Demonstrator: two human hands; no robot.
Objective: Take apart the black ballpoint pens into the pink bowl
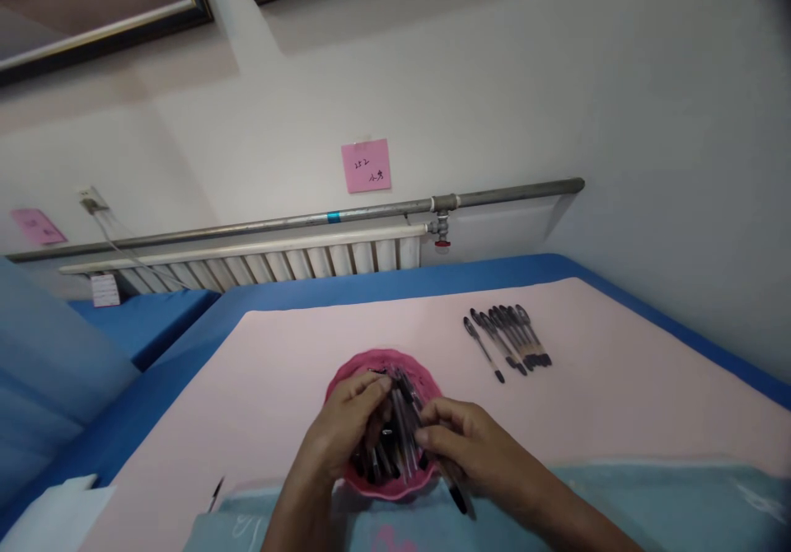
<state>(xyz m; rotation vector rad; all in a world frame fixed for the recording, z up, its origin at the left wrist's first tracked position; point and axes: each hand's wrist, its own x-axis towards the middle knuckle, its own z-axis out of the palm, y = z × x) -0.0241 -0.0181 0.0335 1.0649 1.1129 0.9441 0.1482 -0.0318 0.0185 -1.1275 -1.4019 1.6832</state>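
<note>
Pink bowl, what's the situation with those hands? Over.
Left hand over pink bowl, grip unclear. Right hand holds a pen. Left hand partly hides pens inside.

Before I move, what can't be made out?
Head view:
Floor of the round pink scalloped basket: hidden by clear-barrelled pens.
What, if anything, the bare left hand grips: hidden by its own fingers.
Black-framed picture, upper left: cut off by top and left edges.
Writing on the far-left pink paper: too small, blurred.

My basket (428, 381): deep pink | my pens (522, 339): clear, black-capped | my table (278, 387): pale pink, blue-edged | my cloth (618, 494): teal, white-and-pink print | valve handle (442, 244): red
</note>
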